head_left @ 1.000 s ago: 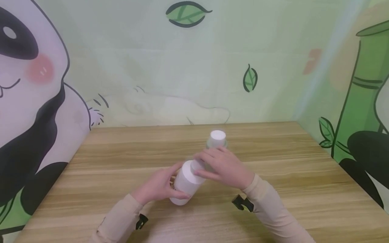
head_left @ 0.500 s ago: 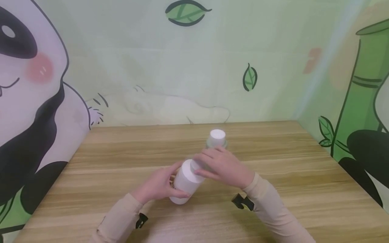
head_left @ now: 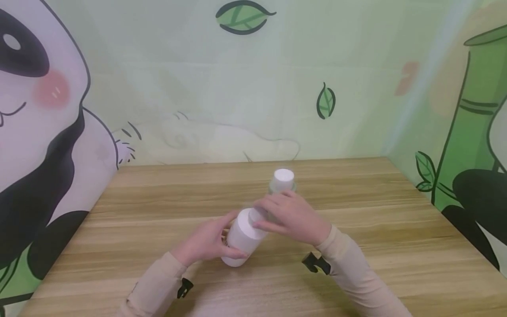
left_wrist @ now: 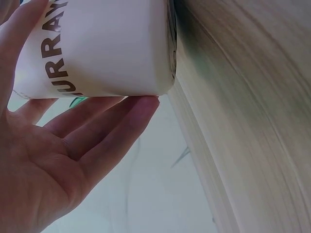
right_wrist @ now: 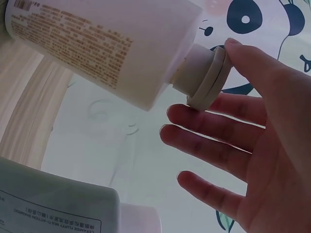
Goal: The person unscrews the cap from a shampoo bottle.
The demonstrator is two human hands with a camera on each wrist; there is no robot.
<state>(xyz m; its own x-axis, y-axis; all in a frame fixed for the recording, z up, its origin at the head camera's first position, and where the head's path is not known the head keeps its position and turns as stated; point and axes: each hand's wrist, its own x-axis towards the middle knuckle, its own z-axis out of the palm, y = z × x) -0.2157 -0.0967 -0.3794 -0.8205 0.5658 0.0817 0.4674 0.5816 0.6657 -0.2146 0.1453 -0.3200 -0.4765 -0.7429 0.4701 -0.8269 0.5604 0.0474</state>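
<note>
My left hand (head_left: 207, 240) holds a white bottle (head_left: 244, 235) round its body, thumb on the near side and fingers on the far side. Large dark letters run across the bottle (left_wrist: 107, 48) in the left wrist view; its base edge is close to the tabletop, and it leans. With thumb and fingertips, my right hand (head_left: 295, 218) pinches the bottle's white cap (right_wrist: 210, 77), a thin seam showing around it. Just beyond that hand stands a pale green shampoo bottle (right_wrist: 53, 199) with a white cap (head_left: 284, 175); the right hand hides its lower part from the head view.
Both bottles are on a wood-grain table (head_left: 158, 193). A pale green backdrop (head_left: 178, 66) printed with pandas, leaves and bamboo rises behind and beside it. Black buckles (head_left: 316, 264) hang at the cuffs of both sleeves (head_left: 356, 268).
</note>
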